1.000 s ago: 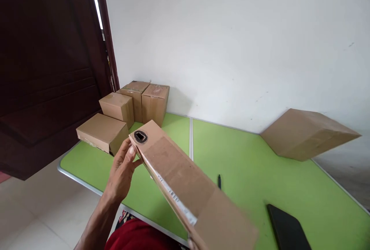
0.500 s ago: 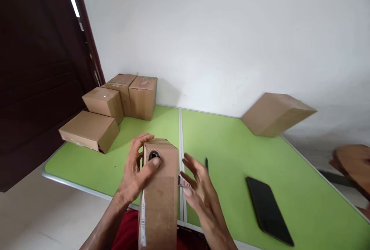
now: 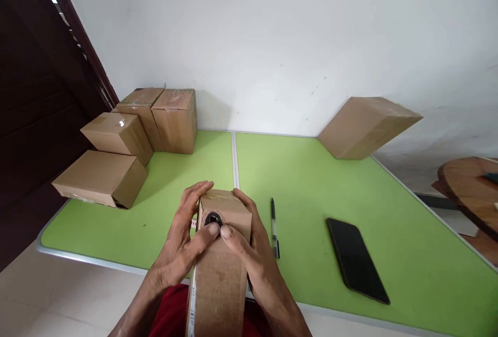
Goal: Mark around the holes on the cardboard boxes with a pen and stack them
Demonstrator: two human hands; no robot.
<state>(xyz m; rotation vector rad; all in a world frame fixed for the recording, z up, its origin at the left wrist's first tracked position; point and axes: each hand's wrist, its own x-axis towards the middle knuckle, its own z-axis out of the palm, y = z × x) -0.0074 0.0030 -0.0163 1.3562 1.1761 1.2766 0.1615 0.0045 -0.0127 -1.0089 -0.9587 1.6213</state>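
Note:
A long brown cardboard box (image 3: 221, 285) stands between my hands at the near edge of the table, with a black ring (image 3: 213, 218) set in a round spot near its upper end. My left hand (image 3: 182, 243) wraps the box's left side, its thumb at the ring. On the right side, my right hand (image 3: 254, 248) grips the box too, with its thumb tip beside the left thumb just below the ring. A small piece of a pinkish label shows by the left fingers.
Several cardboard boxes (image 3: 130, 129) stand at the back left of the green table (image 3: 303, 181). Another box (image 3: 365, 129) sits tilted-looking at the back right. A pen (image 3: 274, 230) and a black phone (image 3: 356, 259) lie right of my hands. A round wooden surface (image 3: 470, 186) is at the far right.
My right hand has closed in on the box and now holds its right side, thumb near the ring. The view has shifted, and the whole pen now shows.

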